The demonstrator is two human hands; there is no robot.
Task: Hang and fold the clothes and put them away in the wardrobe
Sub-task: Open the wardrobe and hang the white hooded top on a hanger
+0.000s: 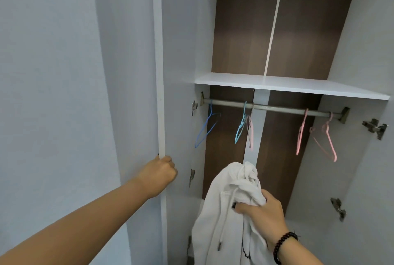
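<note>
Bunched and carried low in front of the open wardrobe: a white drawstring hoodie [230, 200], hood end uppermost, body and metal-tipped cords trailing down out of the frame. Gripped in the right hand [262, 209], fingers curled into a fold of the cloth near the hood, dark bead bracelet [284, 243] at the wrist. Held by a gathered handful rather than by the shoulders, probably because only one hand was free; enough for carrying, not for dressing a hanger.

Clasped round the edge of the wardrobe door [158, 73] by the left hand [158, 174], fingers wrapped over the pale edge strip, seemingly to keep the door swung wide and the opening clear.

Above the hoodie, well apart from it, crossed the metal rail [275, 108], with bare wire hangers on it: a blue hanger [205, 131] at the left, a light blue hanger [241, 128] with a pink one close beside it near the middle, and two pink hangers [300, 134] at the right. None carried a garment yet. Over the rail lay a white shelf [287, 87], backed by brown panels. Door hinges [375, 127] stood on the right wall.

Judged an early step: hoodie not yet hung, a hanger still to be taken down, likely needing the left hand off the door.
</note>
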